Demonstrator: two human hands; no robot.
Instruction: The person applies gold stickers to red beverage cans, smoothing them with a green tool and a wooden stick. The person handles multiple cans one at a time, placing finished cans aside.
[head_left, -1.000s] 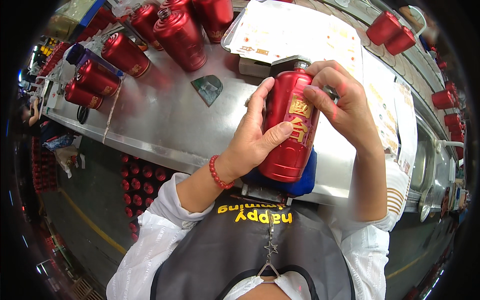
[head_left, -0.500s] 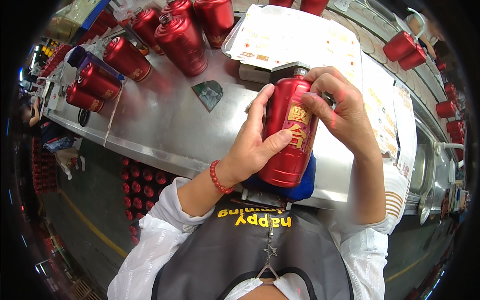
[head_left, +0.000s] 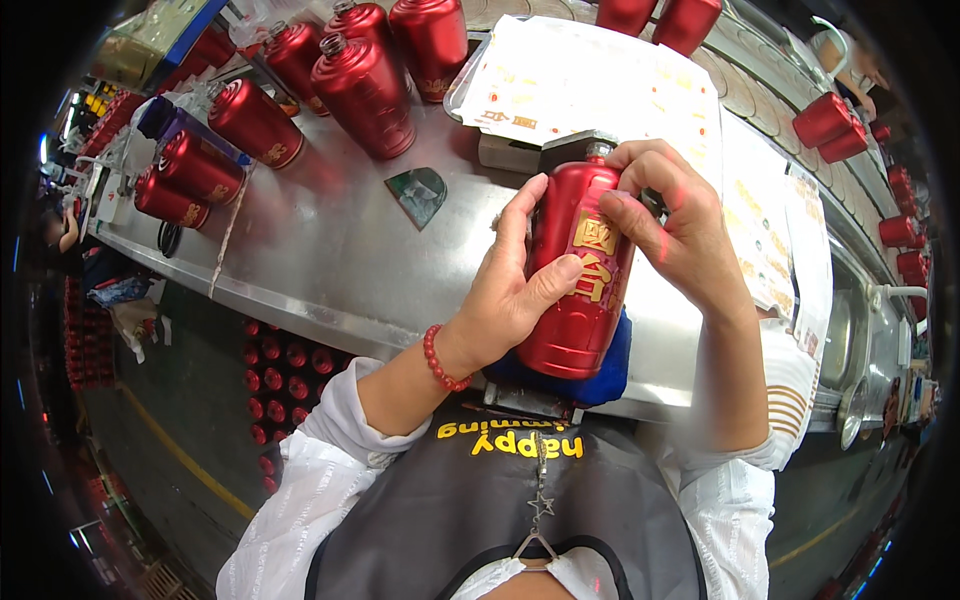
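Observation:
A glossy red bottle (head_left: 565, 335) with raised gold characters leans in front of me, its base on a blue cushioned rest (head_left: 608, 355). My left hand (head_left: 505, 285) is wrapped round its left side, thumb across the front beside the lower character. At the upper right of the bottle, my right hand (head_left: 670, 215) has its fingers curled and its thumb pressed near the upper character. A thin pinkish film (head_left: 598, 192) seems to lie around the characters, by the thumb tip. What the right fingertips pinch is hidden. The bottle's bare neck (head_left: 598, 150) points away from me.
Several red bottles (head_left: 365, 100) stand on the metal table (head_left: 330, 260) at the far left. A dark flat plate (head_left: 418, 195) lies mid-table. Printed sheets (head_left: 590, 80) are stacked behind the bottle. A conveyor (head_left: 750, 75) carrying red bottles runs along the far right.
My right thumb has shifted slightly left and down over the bottle's front. Bottles on the conveyor have moved to the right. The left hand keeps its hold.

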